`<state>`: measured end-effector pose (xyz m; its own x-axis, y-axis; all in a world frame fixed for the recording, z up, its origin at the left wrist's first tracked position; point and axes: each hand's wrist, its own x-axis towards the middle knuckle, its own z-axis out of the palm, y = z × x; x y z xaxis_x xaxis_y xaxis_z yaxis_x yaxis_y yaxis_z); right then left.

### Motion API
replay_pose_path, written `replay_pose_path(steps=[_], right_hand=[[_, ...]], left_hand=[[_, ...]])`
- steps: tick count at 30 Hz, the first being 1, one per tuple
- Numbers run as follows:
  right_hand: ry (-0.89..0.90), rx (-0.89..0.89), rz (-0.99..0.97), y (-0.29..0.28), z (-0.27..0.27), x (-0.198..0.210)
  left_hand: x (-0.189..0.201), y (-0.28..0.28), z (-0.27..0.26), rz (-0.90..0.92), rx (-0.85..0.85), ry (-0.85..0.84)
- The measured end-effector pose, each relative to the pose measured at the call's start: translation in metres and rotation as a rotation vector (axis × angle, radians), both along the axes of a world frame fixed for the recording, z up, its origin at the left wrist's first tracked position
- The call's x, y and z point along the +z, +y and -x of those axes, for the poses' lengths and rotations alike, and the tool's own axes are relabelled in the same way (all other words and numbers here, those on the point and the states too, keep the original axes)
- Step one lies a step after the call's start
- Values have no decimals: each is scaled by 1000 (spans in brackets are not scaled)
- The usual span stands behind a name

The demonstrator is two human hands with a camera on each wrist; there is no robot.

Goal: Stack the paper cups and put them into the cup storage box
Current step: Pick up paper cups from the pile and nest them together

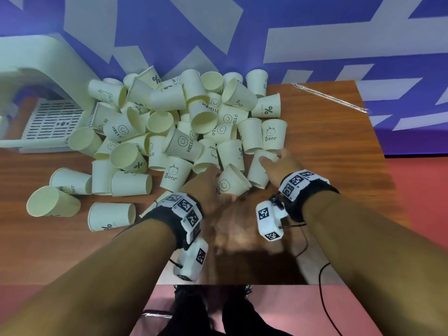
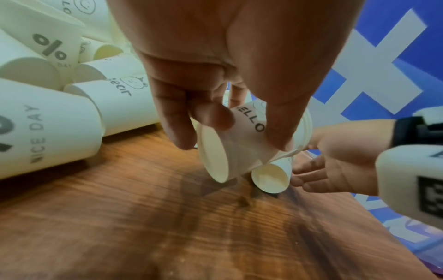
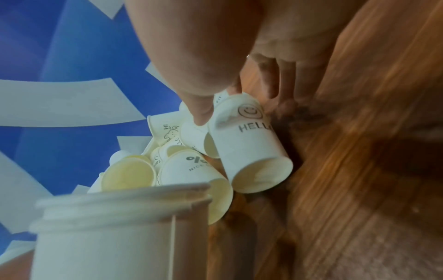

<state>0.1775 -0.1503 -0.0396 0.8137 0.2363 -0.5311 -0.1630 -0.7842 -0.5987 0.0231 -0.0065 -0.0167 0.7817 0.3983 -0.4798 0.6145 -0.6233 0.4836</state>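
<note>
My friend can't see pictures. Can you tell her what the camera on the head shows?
Two hands reach into a big jumbled pile of cream paper cups on a wooden table. The left hand grips a stack of smiley-face cups, and the right hand touches another cup beside it. A white slotted cup storage box sits at the far left.

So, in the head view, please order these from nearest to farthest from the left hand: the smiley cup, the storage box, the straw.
1. Smiley cup: held in the left hand.
2. Storage box: far left, behind the pile.
3. Straw: far right, near the table's back edge.
</note>
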Motion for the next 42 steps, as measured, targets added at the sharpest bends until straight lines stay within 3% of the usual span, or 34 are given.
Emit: replay_pose_path(steps=[8,13,20,23,26,29,34,37,42], right_hand=[[11,100,-20,-6,10,12],[106,-66,-206,-13,15,25],[237,-66,-473,11,26,47],[261,46,-515,27,38,55],[276,135,-456,40,44,60],[241,59,-379,52,34,54],[-39,-28,-35,76,30,40],[-54,2,125,92,33,26],[-32,-48,101,103,41,-1]], left_hand=[[6,3,9,-36,-10,100],[19,10,13,-48,-31,129],[46,21,7,-40,-4,33],[60,28,1,-15,33,-24],[72,37,-3,-43,21,-43],[76,52,0,-109,-12,-16],[71,68,6,-79,-55,19],[66,78,10,-41,-86,25],[58,101,16,-10,-143,32]])
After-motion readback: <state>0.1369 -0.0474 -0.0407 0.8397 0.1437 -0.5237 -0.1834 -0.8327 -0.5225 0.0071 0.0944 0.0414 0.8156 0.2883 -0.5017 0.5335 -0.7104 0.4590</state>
